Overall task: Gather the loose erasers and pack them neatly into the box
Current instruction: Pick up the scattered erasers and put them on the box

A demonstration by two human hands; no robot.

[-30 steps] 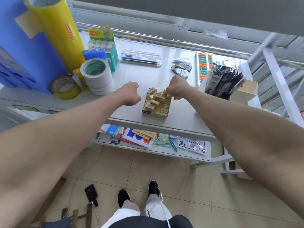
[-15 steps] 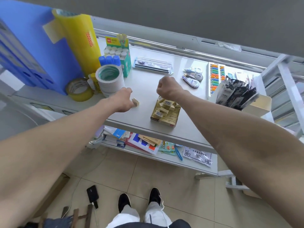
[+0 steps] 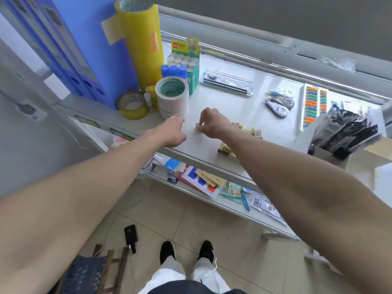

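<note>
A small yellow-wrapped eraser (image 3: pixel 198 126) lies on the white shelf top (image 3: pixel 233 107), left of the box. My right hand (image 3: pixel 213 124) reaches over it and pinches it with its fingertips. The open yellow eraser box (image 3: pixel 228 148) sits near the shelf's front edge, mostly hidden under my right forearm; a few erasers (image 3: pixel 249 129) show at its far side. My left hand (image 3: pixel 170 132) hovers just left of the loose eraser with fingers curled, and nothing shows in it.
A stack of white tape rolls (image 3: pixel 172 96), a yellow tape ring (image 3: pixel 132 105), a tall yellow roll (image 3: pixel 141 43) and blue binders (image 3: pixel 70 45) crowd the left. A glue-stick box (image 3: pixel 186 64), ruler case (image 3: pixel 227 82), correction tapes (image 3: pixel 279 105), abacus (image 3: pixel 314 105) and black packets (image 3: pixel 343 132) lie beyond and right.
My left hand set one eraser down on the shelf left of the box. My right hand left the box, crossed left and now pinches that eraser. The camera swung left.
</note>
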